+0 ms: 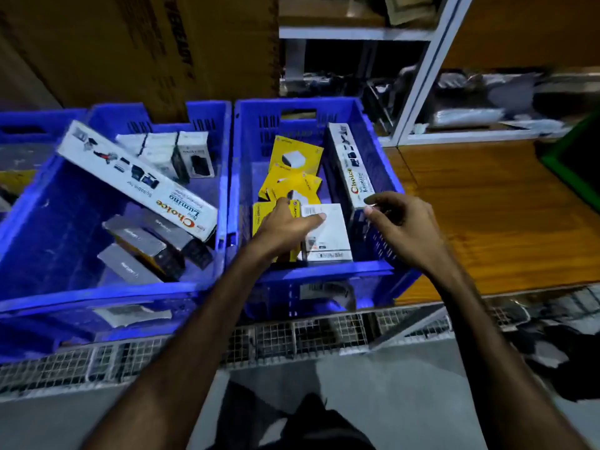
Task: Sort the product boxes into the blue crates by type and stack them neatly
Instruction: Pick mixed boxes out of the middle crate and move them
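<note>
Head view, looking down over two blue crates side by side on a wooden counter (487, 222); left crate (48, 222) and right crate (324, 274) nearly touching along their inner walls; a third blue crate edge (29, 125) at far left, contents unclear. In the right crate: a heap of yellow boxes (297, 157) toward the back and middle, overlapping and tilted; a white box (328, 235) lying flat at the near side; a long white "Choice" box (349, 167) leaning along the right wall. Left hand (285, 225) reaches into the right crate, resting over the yellow boxes, thumb laid on the top edge of the white box, fingers extended toward the yellow pile; whether it actually grips anything, cannot tell. Right hand (399, 222) hovers at the near end of the long box, fingers loosely curled, fingertips just touching or just beside that end; contact blurred; nothing clearly held. In the left crate: a second long white "Choice" box (136, 180) lying diagonally, its far end propped up on the rim; small white boxes (175, 154) standing at the back; grey boxes (146, 245) tumbled at the near side. Behind: large cardboard cartons (139, 43) and a white shelf frame (422, 76) with blurred goods; wire mesh (292, 336) below the counter edge.
</note>
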